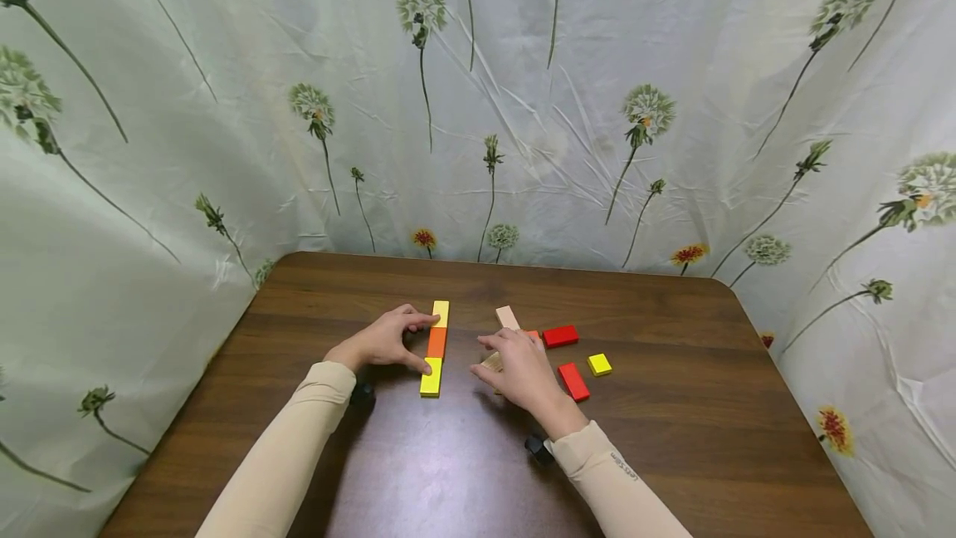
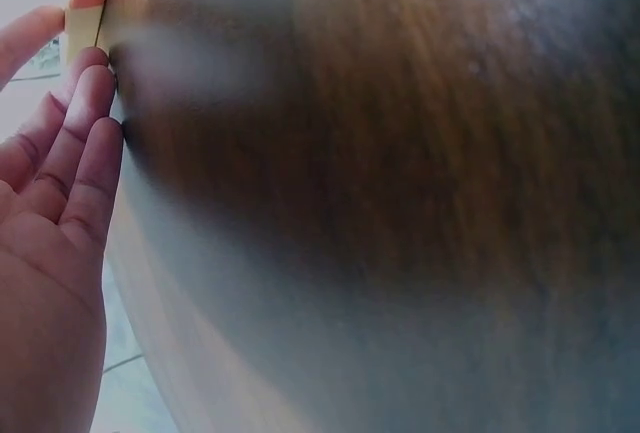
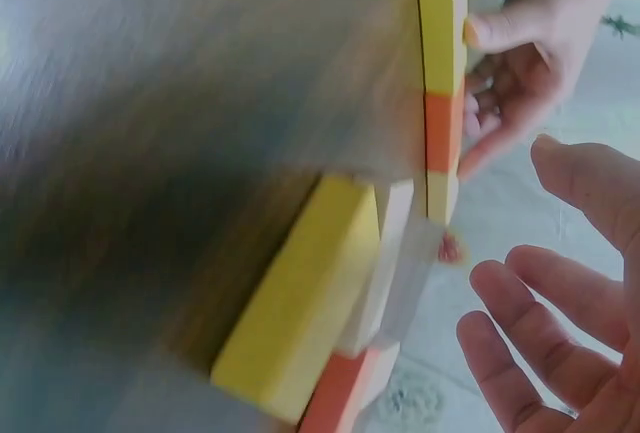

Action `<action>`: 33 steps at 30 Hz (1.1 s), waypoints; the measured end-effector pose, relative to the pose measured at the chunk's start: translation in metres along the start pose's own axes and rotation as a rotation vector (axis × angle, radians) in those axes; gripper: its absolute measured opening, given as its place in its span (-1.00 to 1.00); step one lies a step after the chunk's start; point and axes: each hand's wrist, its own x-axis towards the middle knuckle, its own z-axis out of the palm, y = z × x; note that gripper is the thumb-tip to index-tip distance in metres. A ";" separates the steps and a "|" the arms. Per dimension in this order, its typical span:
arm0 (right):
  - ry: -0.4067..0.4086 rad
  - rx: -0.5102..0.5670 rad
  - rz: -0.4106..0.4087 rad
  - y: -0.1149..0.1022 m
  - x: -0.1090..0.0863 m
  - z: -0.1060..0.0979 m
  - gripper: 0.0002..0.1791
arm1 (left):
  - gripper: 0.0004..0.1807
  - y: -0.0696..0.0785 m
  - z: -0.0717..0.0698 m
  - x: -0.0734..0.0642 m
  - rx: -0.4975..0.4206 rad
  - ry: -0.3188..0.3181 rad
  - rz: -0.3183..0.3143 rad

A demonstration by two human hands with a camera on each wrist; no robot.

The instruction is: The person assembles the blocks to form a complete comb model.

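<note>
A straight row of three blocks lies left of the table's middle: a far yellow block (image 1: pixel 441 310), an orange block (image 1: pixel 436 343) and a near yellow block (image 1: pixel 431 379). My left hand (image 1: pixel 388 339) is at the row's left side, index finger at the far yellow block and thumb at the near one, fingers spread. To the right, my right hand (image 1: pixel 526 368) hovers over a loose cluster, holding nothing. Below it are a pale wooden block (image 1: pixel 493 361), partly hidden, and a yellow block (image 3: pixel 300 298) seen in the right wrist view.
Another pale block (image 1: pixel 506 317) and a second orange block (image 1: pixel 534 335) lie by the right hand. Beyond them are two red blocks, one farther (image 1: pixel 560 336) and one nearer (image 1: pixel 573 382), and a small yellow block (image 1: pixel 600 364). A flowered curtain (image 1: pixel 553 106) surrounds the wooden table (image 1: pixel 687 438).
</note>
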 end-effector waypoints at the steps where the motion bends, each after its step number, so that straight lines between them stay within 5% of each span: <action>1: 0.010 0.012 0.000 0.003 -0.001 -0.002 -0.50 | 0.05 0.000 0.000 0.000 -0.004 -0.002 -0.002; 33: 0.094 0.134 0.268 0.106 -0.054 -0.071 -0.47 | 0.05 -0.002 -0.001 0.003 -0.001 0.004 0.002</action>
